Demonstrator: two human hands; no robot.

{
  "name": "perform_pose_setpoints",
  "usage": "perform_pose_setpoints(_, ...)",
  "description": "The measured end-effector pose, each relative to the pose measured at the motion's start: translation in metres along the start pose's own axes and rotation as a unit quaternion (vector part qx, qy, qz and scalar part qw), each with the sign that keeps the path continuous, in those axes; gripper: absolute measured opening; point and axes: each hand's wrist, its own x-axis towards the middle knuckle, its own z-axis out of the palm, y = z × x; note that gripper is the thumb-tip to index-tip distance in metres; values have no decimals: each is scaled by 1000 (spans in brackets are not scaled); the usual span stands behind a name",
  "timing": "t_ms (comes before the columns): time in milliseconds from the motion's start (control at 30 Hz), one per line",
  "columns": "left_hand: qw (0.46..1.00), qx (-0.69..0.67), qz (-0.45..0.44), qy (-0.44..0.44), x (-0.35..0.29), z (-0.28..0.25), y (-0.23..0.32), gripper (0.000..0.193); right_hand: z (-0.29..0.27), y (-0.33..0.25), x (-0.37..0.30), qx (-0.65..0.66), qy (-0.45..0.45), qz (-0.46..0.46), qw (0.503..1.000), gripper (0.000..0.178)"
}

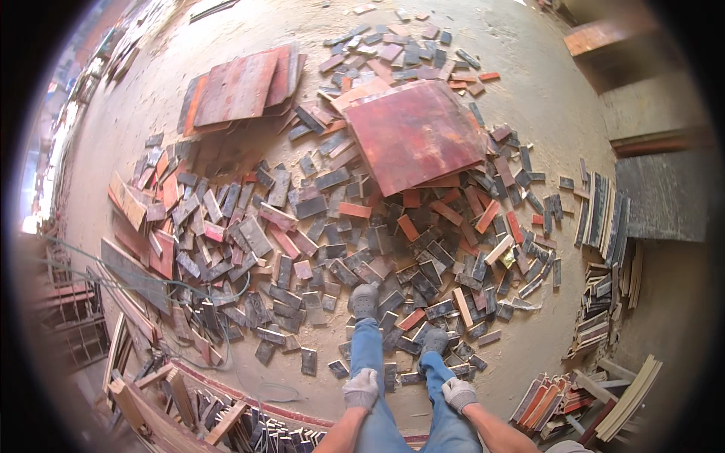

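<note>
My left hand [361,388], in a pale grey work glove, rests on my left leg in blue jeans [368,343]. My right hand [458,393], gloved the same way, lies against my right leg. Both hands appear loosely open with nothing in them; their fingertips are partly hidden by the angle. My grey shoes [365,300] stand among many small rectangular wood offcuts [427,275], dark, red and brown. Beyond my feet, a large reddish panel [415,136] lies tilted on top of the heap.
A second stack of reddish boards [238,87] stands at the far left. Neatly stacked strips [600,219] and a dark panel [668,196] are on the right. At lower left are a wooden frame [162,415] and a loose cable [174,283]. Bundled slats [540,400] lie at lower right.
</note>
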Motion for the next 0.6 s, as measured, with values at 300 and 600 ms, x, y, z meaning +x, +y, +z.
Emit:
perform_pose_setpoints(300, 995, -96, 1, 35, 26, -60, -33, 31, -4, -115, -15, -49, -117, -5, 992, 36)
perform_pose_setpoints(600, 977, -159, -139, 1, 35, -63, -52, 34, -12, -226, 4, 82, -144, -113, 980, 25)
